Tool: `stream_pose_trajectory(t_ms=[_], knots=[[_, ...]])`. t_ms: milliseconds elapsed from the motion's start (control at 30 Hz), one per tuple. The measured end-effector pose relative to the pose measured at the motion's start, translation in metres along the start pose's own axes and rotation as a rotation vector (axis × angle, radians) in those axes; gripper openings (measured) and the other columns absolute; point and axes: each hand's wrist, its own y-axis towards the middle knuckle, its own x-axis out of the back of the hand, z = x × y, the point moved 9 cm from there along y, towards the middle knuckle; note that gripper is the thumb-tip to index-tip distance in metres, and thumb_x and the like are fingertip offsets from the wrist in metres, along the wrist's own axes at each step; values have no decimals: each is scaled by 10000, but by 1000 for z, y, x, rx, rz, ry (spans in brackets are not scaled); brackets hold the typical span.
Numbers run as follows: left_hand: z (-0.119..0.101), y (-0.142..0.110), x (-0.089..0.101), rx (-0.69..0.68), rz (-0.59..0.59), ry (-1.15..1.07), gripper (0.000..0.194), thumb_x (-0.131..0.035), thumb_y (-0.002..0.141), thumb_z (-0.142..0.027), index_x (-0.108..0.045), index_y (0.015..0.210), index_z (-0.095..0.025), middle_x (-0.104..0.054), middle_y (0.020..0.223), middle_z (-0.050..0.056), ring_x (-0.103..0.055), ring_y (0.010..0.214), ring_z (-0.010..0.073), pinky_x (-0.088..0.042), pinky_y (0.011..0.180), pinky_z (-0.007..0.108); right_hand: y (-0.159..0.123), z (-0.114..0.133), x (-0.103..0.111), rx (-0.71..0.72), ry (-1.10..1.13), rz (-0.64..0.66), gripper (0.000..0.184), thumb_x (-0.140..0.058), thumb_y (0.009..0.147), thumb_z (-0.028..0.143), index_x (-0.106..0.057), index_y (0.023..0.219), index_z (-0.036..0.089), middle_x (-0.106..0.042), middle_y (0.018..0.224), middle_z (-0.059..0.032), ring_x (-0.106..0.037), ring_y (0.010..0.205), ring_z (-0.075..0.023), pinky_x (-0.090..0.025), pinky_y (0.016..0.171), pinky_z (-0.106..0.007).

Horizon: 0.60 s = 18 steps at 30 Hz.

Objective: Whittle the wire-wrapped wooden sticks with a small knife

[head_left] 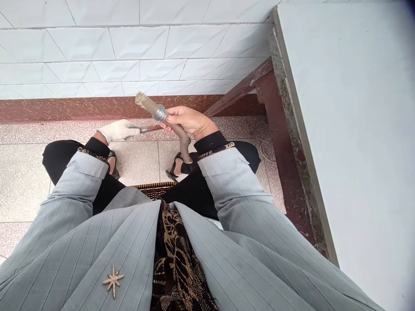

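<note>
My right hand [189, 123], bare, is closed round a crooked wooden branch [177, 129], its thumb by a band of silver wire [160, 113] wound tightly round the wood. The branch's cut upper end points up and left; its lower end bends down above my right foot. In a white knit glove, my left hand [119, 130] is closed on a thin reddish-brown rod [152, 128] with a little wire wound near the glove. That rod runs toward my right fingers and passes out of sight there; I cannot tell whether it joins the branch.
A white-topped table [356, 129] with dark red wooden legs [282, 142] stands close on my right. Ahead is a white tiled wall [139, 43] with a red-brown skirting [65, 109]. Thin wire [267, 149] lies on the speckled floor [139, 162] by the table leg. A woven seat [155, 189] shows beneath me.
</note>
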Motion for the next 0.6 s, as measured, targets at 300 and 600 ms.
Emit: stream_pose_trajectory(t_ms=[300,600], knots=[[22,3,4,121,-62,-90,470,-530,953,-580,-704,997,-146,-610,703,44,-562,620,151,-444,604,259,2,8,26,164,361,-98,431,-851,793,506,-654,938,151,-625,770,10,-548,643,-75,-465,556,-198],[25,2,-4,208,-60,-89,508,-551,956,-554,-640,1264,-159,-655,819,67,-600,615,141,-484,627,263,-4,16,28,128,312,-236,373,-821,831,491,-636,887,173,-609,741,7,-548,626,-94,-486,536,-205]])
